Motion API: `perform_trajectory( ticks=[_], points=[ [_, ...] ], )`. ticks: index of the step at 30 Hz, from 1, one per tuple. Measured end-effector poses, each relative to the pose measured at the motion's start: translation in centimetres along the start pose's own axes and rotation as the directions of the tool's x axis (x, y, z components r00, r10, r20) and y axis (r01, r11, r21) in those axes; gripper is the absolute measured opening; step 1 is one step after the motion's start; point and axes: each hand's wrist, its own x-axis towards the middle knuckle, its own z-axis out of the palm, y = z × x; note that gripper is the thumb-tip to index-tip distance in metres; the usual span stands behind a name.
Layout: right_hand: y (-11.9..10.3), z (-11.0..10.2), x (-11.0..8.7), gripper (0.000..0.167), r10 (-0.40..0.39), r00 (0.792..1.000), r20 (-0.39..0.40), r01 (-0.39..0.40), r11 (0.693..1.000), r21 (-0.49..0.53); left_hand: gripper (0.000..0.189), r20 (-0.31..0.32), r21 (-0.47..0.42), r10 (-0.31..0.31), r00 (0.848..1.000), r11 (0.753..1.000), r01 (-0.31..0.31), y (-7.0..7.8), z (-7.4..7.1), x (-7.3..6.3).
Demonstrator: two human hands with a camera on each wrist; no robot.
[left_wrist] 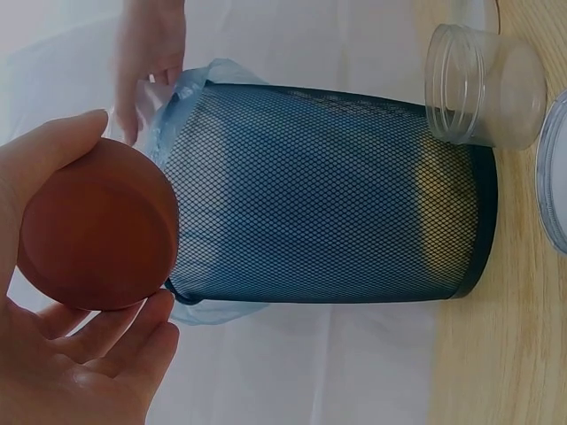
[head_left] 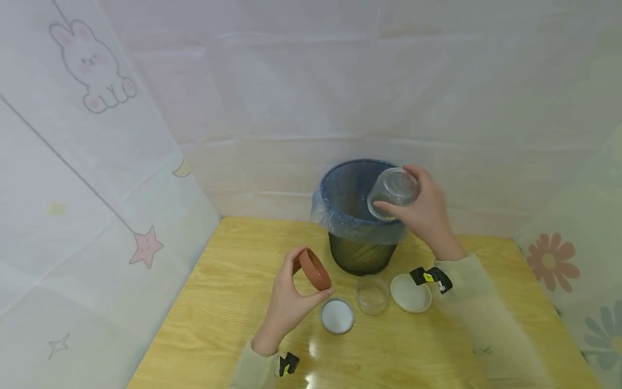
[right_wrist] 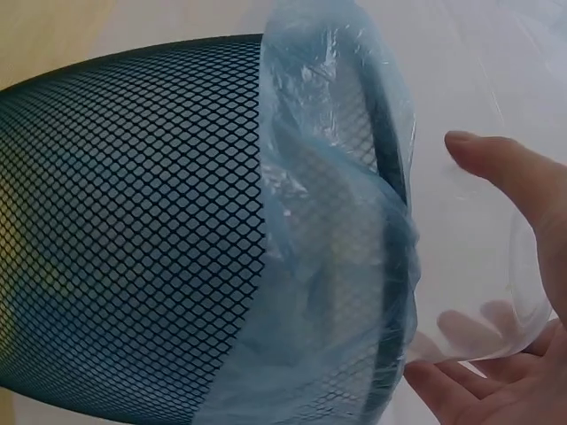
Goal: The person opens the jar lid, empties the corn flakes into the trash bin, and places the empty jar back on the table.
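Note:
My left hand [head_left: 284,302] grips a reddish-brown round lid [head_left: 316,270] by its rim, tilted on edge, left of the waste bin. In the left wrist view the lid [left_wrist: 99,226] turns a smooth round face to the camera. Over the bin's mouth my right hand [head_left: 430,213] holds a clear plastic jar [head_left: 396,186] tipped, its open end down towards the inside. The right wrist view shows thumb and fingers around the see-through jar [right_wrist: 469,266]. The black mesh bin [head_left: 362,256] wears a blue plastic bag [head_left: 335,219] folded over its rim.
In front of the bin stand a second clear jar [head_left: 372,296], a small round lid with a white inside [head_left: 337,316] and a larger off-white lid [head_left: 412,294]. A patterned sheet [head_left: 291,97] hangs behind the wooden table [head_left: 218,302].

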Motion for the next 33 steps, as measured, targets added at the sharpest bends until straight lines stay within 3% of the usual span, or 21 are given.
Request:
perform_trajectory(
  ticks=[4, 10, 17, 24, 33],
  points=[
    [0.6, 0.3, -0.2, 0.1, 0.024, 1.0, -0.011, -0.024, 1.0, 0.002, 0.092, 0.002, 0.008, 0.006, 1.0, 1.0, -0.006, 0.0, 0.0, 0.0],
    [0.0, -0.1, -0.2, 0.1, -0.005, 0.999, -0.032, 0.005, 1.0, 0.007, 0.091, 0.006, 0.018, 0.001, 1.0, 1.0, -0.001, 0.1, 0.0, 0.0],
    [-1.5, -0.7, 0.1, 0.094, -0.115, 0.974, -0.193, 0.124, 0.992, 0.033, 0.091, 0.01, 0.02, -0.014, 1.0, 1.0, 0.014, 0.1, 0.1, 0.0],
    [-0.8, 0.0, -0.4, 0.097, -0.098, 0.995, -0.023, 0.097, 0.994, -0.047, 0.091, 0.014, 0.005, -0.018, 1.0, 1.0, 0.018, 0.0, 0.2, -0.2],
    [-0.4, 0.1, -0.4, 0.09, -0.096, 0.995, -0.04, 0.093, 0.994, -0.06, 0.092, 0.003, 0.015, -0.002, 1.0, 1.0, 0.002, -0.1, 0.3, -0.2]
  ],
)
